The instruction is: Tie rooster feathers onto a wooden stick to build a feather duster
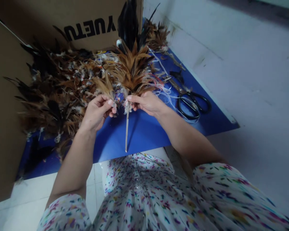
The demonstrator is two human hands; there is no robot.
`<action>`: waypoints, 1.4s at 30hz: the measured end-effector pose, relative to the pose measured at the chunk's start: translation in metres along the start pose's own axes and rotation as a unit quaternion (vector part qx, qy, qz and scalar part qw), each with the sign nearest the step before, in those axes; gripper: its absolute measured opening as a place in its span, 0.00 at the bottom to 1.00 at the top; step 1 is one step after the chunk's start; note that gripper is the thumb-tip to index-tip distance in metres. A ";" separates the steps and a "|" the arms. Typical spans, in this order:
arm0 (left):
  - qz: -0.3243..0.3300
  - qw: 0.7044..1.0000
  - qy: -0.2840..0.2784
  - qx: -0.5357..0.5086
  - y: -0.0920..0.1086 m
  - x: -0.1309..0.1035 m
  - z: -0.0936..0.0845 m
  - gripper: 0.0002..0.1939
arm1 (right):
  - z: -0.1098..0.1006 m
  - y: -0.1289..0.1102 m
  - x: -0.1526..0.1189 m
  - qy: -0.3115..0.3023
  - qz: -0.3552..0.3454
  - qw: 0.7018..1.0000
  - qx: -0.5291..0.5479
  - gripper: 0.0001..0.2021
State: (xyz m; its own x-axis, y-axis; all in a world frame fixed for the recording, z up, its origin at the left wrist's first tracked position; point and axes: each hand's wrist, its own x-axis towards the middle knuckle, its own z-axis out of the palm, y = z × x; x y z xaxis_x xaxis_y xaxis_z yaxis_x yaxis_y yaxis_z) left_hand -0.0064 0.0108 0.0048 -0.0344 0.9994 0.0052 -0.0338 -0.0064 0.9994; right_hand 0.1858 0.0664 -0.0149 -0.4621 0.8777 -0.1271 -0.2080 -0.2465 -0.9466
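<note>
My left hand [100, 110] pinches a small tuft of light brown feathers [104, 86] by its pale base. Close beside it, my right hand [144, 102] is closed on a feather duster [132, 69], around the pale fluffy binding where the feathers meet the stick. Brown feathers fan out on this bundle, with tall black ones at its far end. Its thin bare stick [126, 133] points toward me over the blue table. The tuft and the bundle are a small gap apart.
A big heap of loose feathers [67, 77] covers the left of the blue table [156, 138]. Black-handled scissors [195, 104] lie at right among white plastic strips [167, 93]. Cardboard boxes [50, 19] stand behind and left; a pale wall [243, 64] borders the right.
</note>
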 end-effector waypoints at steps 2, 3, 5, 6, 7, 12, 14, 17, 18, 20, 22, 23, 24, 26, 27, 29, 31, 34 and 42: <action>-0.022 0.999 -0.019 -0.025 -0.001 -0.002 0.004 0.25 | 0.001 0.000 -0.001 -0.001 0.006 1.000 -0.004 0.14; -0.035 0.998 -0.027 -0.036 -0.001 -0.004 0.006 0.25 | 0.002 0.000 -0.001 -0.003 0.006 1.000 -0.005 0.15; -0.059 0.996 -0.036 -0.050 -0.001 -0.005 0.009 0.25 | 0.002 0.000 -0.002 -0.010 0.000 1.000 -0.003 0.15; -0.069 0.995 -0.038 -0.055 -0.001 -0.006 0.010 0.25 | 0.002 0.000 -0.002 -0.016 -0.004 1.000 -0.001 0.16; -0.076 0.995 -0.038 -0.060 -0.001 -0.006 0.011 0.25 | 0.002 0.001 -0.002 -0.023 -0.008 1.000 0.000 0.16; -0.086 0.991 -0.030 -0.101 -0.003 -0.004 0.009 0.23 | 0.000 0.004 0.000 -0.056 -0.012 0.998 -0.003 0.19; -0.092 0.988 -0.037 -0.120 -0.005 -0.003 0.008 0.22 | 0.000 0.005 0.000 -0.065 -0.014 0.998 -0.005 0.21; -0.104 0.984 -0.050 -0.137 -0.006 -0.002 0.008 0.22 | 0.001 0.005 -0.002 -0.073 -0.019 0.997 0.000 0.23; -0.105 0.983 -0.051 -0.140 -0.006 -0.002 0.009 0.22 | 0.001 0.005 -0.002 -0.075 -0.019 0.997 0.002 0.24; -0.103 0.983 -0.049 -0.142 -0.007 -0.002 0.010 0.22 | 0.002 0.004 -0.003 -0.081 -0.020 0.997 0.004 0.24; -0.100 0.983 -0.048 -0.144 -0.008 -0.002 0.012 0.23 | 0.003 0.004 -0.004 -0.086 -0.021 0.996 0.005 0.25; -0.098 0.984 -0.049 -0.144 -0.009 -0.002 0.012 0.23 | 0.003 0.004 -0.004 -0.088 -0.022 0.996 0.006 0.25; -0.095 0.984 -0.052 -0.143 -0.010 -0.001 0.012 0.23 | 0.004 0.004 -0.004 -0.091 -0.024 0.996 0.006 0.25; -0.088 0.985 -0.057 -0.139 -0.011 0.000 0.013 0.24 | 0.004 0.004 -0.004 -0.098 -0.026 0.995 0.007 0.24; -0.085 0.985 -0.059 -0.136 -0.012 0.000 0.013 0.24 | 0.005 0.004 -0.004 -0.101 -0.027 0.994 0.008 0.24; -0.078 0.987 -0.058 -0.130 -0.012 0.000 0.013 0.24 | 0.005 0.005 -0.004 -0.109 -0.029 0.994 0.010 0.23; -0.075 0.988 -0.058 -0.123 -0.012 0.000 0.013 0.24 | 0.006 0.005 -0.004 -0.114 -0.027 0.993 0.014 0.22; -0.074 0.989 -0.059 -0.114 -0.012 -0.001 0.013 0.24 | 0.006 0.005 -0.004 -0.122 -0.023 0.992 0.020 0.21; -0.093 0.986 -0.068 -0.119 -0.014 -0.002 0.015 0.26 | 0.004 0.007 -0.003 -0.161 -0.045 0.986 0.021 0.21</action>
State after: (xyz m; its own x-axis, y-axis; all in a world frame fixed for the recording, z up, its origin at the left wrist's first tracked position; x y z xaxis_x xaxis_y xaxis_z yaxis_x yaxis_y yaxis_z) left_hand 0.0090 0.0097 -0.0086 0.1282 0.9793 -0.1564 -0.2607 0.1854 0.9474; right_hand 0.1821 0.0600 -0.0202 -0.6886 0.7222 0.0645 -0.2938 -0.1966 -0.9354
